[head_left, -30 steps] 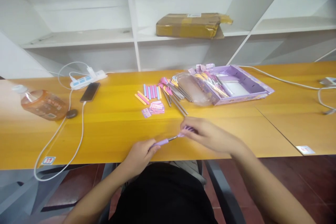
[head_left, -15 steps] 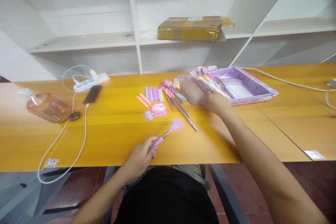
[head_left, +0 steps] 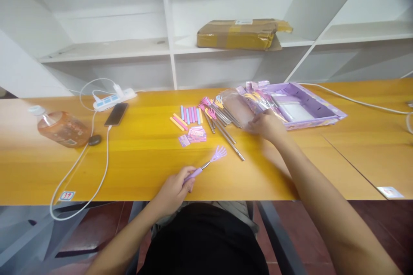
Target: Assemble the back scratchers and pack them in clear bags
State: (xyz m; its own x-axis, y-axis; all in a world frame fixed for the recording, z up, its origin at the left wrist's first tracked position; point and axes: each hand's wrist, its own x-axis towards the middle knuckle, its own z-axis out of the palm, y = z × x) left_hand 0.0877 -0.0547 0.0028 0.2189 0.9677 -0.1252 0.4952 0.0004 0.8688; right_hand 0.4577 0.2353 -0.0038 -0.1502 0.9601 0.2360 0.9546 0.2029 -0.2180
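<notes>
My left hand (head_left: 177,187) is closed around the purple handle of a back scratcher (head_left: 218,153), whose hand-shaped head points right and away over the table. Farther right, my right hand (head_left: 267,125) has its fingers pinched at the near edge of a stack of clear plastic bags (head_left: 237,107). Left of those bags lie several metal back scratcher rods (head_left: 227,133) with pink, yellow and blue hand heads. Coloured handle sleeves (head_left: 190,115) lie in a row, with small printed cards (head_left: 196,134) in front of them.
A purple display box (head_left: 318,105) stands at the right, with bagged back scratchers (head_left: 266,101) on its left side. To the left are a bottle (head_left: 63,129), a phone (head_left: 116,114), a power strip (head_left: 114,99) and looping white cables. A taped carton (head_left: 237,35) rests on the shelf behind.
My right hand, blurred before, now shows sharply at the bags' near edge. My left hand keeps the back scratcher in the same place. The whole view has shifted slightly.
</notes>
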